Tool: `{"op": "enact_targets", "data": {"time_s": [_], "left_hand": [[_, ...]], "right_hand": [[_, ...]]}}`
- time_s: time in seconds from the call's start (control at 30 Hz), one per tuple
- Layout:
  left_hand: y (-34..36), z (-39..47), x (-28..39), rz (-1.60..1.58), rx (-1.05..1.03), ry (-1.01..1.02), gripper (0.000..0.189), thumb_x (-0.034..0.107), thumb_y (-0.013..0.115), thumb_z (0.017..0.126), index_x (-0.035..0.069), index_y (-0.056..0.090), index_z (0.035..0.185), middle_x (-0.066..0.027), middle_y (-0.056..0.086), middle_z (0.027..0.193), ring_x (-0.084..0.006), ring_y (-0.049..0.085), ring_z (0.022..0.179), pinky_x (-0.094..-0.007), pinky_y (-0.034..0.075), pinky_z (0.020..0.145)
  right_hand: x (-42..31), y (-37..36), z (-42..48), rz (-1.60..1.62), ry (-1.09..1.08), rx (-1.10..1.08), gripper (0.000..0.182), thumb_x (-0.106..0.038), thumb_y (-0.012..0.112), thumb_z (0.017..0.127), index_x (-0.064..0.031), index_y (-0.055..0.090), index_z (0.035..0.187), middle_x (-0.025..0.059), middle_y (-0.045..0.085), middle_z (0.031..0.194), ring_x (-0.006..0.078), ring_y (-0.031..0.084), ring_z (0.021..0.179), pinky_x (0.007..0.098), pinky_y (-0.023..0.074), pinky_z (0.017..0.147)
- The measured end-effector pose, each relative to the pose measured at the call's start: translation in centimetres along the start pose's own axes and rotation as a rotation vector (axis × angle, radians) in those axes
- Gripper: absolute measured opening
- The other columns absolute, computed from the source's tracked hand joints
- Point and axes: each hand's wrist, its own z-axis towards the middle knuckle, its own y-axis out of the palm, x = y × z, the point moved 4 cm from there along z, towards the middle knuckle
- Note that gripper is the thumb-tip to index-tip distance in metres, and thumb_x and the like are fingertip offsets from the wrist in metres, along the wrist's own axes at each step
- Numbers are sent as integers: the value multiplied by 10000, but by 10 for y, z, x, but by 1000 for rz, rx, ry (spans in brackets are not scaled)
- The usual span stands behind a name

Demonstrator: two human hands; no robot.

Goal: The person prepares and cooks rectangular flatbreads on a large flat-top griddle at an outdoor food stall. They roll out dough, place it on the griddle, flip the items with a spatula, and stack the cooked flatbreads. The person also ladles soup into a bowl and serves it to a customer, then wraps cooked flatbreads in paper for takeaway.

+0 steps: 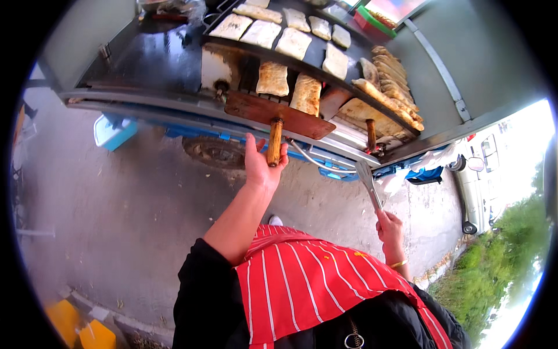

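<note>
My left hand (263, 168) is palm up around the wooden handle (274, 144) of a reddish-brown metal oven door (279, 115). The thumb lies left of the handle, with fingertips curling round its right side. Behind the tilted door, a browned flatbread (273, 78) and another browned flatbread (306, 94) lie in the oven opening, the second partly hidden by the door. My right hand (390, 229) holds metal tongs (369, 185) pointing up, apart from the stove. Pale flatbreads (293, 43) lie on the dark griddle (316, 52) above the oven.
Browned breads (392, 78) stand in a row at the griddle's right end. A second wooden handle (371, 133) sticks out to the right, near a metal hose (318, 163). A dark counter (152, 59) extends left. A turquoise container (115, 131) and a wheel (213, 152) are low down.
</note>
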Motion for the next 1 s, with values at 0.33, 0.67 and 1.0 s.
{"op": "enact_targets", "data": {"time_s": [0.33,0.67,1.0], "left_hand": [[62,118,23,-107,196,9,792,759,529,759,196,350,1287,7,383,1364,-235,376,1161,-493,334,932],[64,44,-4,1441,-210,-270,610,537,585,872,118,453,1295,-76,558,1234,-234,521,1116,-492,382,909],[318,-160,-93,3460,-1229,1157,217,153,626,774,33,674,948,-89,653,912,-232,613,884,-410,457,725]], "right_hand": [[24,-6,-45,101,10,91,295,-263,724,838,9,722,951,-2,562,620,61,475,533,240,359,463],[43,7,-15,-1,161,11,336,-337,736,831,-9,730,901,15,581,606,87,504,532,267,412,476],[-28,36,145,-867,-79,-394,548,-567,665,758,-28,735,834,164,695,831,301,675,831,381,514,733]]}}
